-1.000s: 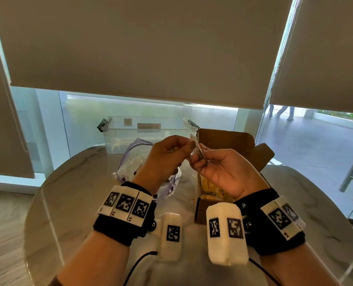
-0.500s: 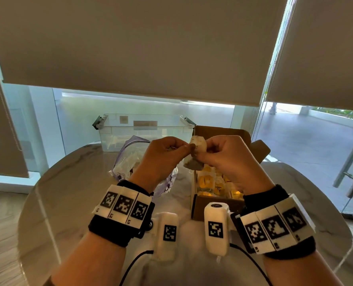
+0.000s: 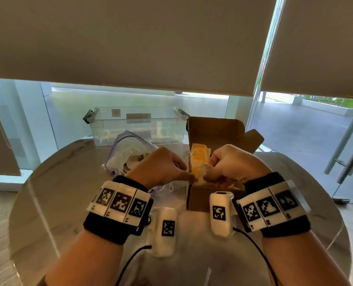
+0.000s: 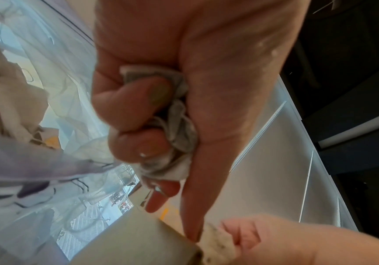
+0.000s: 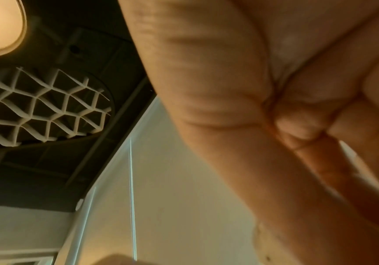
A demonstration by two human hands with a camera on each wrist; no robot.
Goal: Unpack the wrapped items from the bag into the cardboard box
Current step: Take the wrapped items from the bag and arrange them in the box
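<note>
No legible text; wristbands [image 3: 119, 201] bear only square code markers.

— Table [image 3: 53, 195]: polished stone look, marbled, glossy, throwing back window light. Cardboard box [image 3: 200, 200]: matt brown card, plain, unprinted.

— Bag [image 3: 119, 153]: thin clear plastic film, crinkled, faintly lilac, shiny at the folds. Storage bin [image 3: 138, 129] behind: hard transparent plastic, smooth.

— Crumpled wrapper [image 4: 179, 125] in the left hand [image 4: 183, 100]: soft whitish paper or tissue, creased, matt. Which of the two, impossible to tell.

— Wrapped item [image 3: 204, 173] over the box: pale, speckled, papery. Wristbands [image 3: 113, 228]: black knitted cloth. Blinds [image 3: 130, 42]: dull beige fabric.
</note>
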